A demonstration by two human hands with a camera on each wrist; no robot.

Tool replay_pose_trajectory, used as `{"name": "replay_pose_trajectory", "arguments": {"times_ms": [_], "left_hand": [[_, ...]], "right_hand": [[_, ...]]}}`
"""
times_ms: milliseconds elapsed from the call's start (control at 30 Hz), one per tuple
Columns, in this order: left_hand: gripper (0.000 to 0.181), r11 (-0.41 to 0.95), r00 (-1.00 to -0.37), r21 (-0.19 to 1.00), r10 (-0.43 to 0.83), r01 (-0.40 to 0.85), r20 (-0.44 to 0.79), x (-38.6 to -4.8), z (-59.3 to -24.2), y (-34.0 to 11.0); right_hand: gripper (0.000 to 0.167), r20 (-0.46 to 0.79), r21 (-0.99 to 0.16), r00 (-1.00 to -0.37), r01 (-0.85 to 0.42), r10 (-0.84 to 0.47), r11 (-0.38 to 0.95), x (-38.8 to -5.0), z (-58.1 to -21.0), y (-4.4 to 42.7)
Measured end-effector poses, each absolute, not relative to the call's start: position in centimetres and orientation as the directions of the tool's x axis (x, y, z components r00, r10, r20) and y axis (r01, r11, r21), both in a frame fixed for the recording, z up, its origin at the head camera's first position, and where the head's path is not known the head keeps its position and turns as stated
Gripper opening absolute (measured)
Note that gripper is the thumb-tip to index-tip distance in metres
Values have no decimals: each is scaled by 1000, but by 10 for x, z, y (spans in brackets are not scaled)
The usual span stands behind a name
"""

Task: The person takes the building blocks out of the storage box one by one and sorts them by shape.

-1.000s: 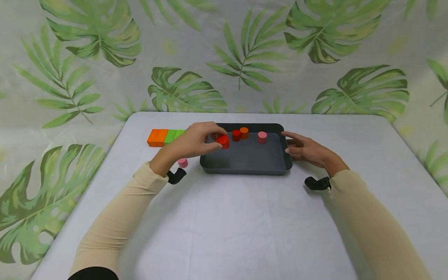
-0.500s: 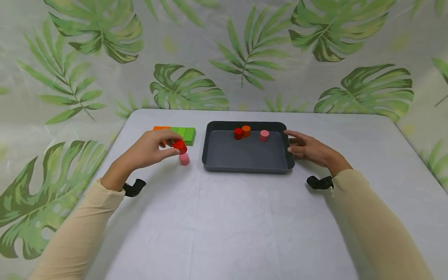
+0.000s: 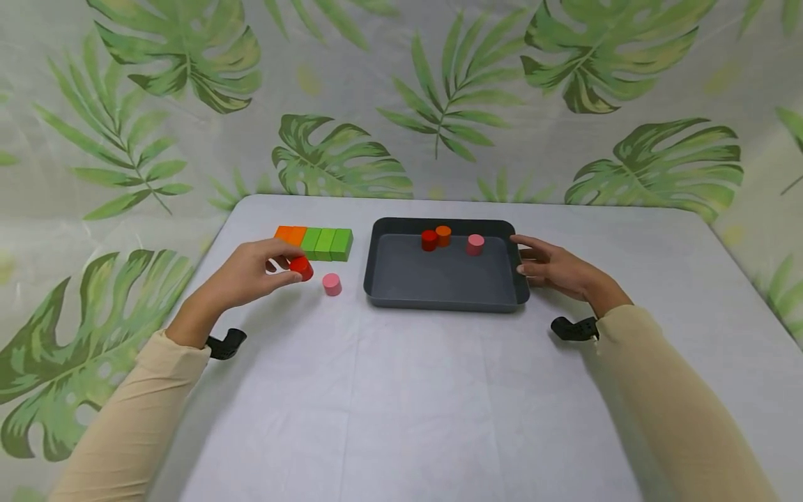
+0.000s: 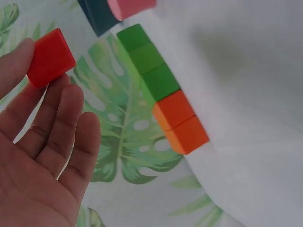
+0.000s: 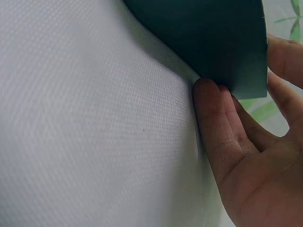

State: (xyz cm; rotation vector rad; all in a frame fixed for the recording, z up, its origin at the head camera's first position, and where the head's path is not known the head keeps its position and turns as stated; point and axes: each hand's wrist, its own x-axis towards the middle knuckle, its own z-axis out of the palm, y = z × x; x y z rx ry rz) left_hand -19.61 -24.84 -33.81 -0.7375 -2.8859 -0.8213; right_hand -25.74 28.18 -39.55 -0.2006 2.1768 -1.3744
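Observation:
My left hand [image 3: 241,280] pinches a red cylindrical block [image 3: 302,268] between thumb and fingertips, held left of the tray; the left wrist view shows this red block [image 4: 51,57] from close by, the other fingers spread. A pink cylindrical block [image 3: 332,284] stands on the table just right of that hand. The dark grey tray [image 3: 439,287] bears a red block [image 3: 429,240], an orange block [image 3: 443,236] and a pink block [image 3: 475,244] toward its back. Against the tray's right wall rest the fairly straight fingers of my right hand [image 3: 561,273].
Behind my left hand a row of rectangular blocks lies side by side: orange blocks [image 3: 291,234] at the left end, green blocks [image 3: 325,244] at the right. A white cloth [image 3: 426,390] covers the table, whose back edge meets a leaf-patterned curtain [image 3: 351,84].
My left hand has moved left from above the tray with the red block in its grip, to beside the pink block. The right hand has stayed at the tray's right side.

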Motion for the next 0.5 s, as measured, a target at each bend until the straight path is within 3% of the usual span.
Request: {"name": "replay_pose_trajectory", "arguments": {"times_ms": [200,500], "left_hand": [[33,773,-913,507,402,381,72,-207,-353,-254],[34,789,-914,500,404,356,14,-222,-372,-256]], "right_hand": [[78,-370,-870,-835,157,-408,467,-258,-397,282],[78,-374,-866,-833,156,-408,475,-258,-396,283]]}}
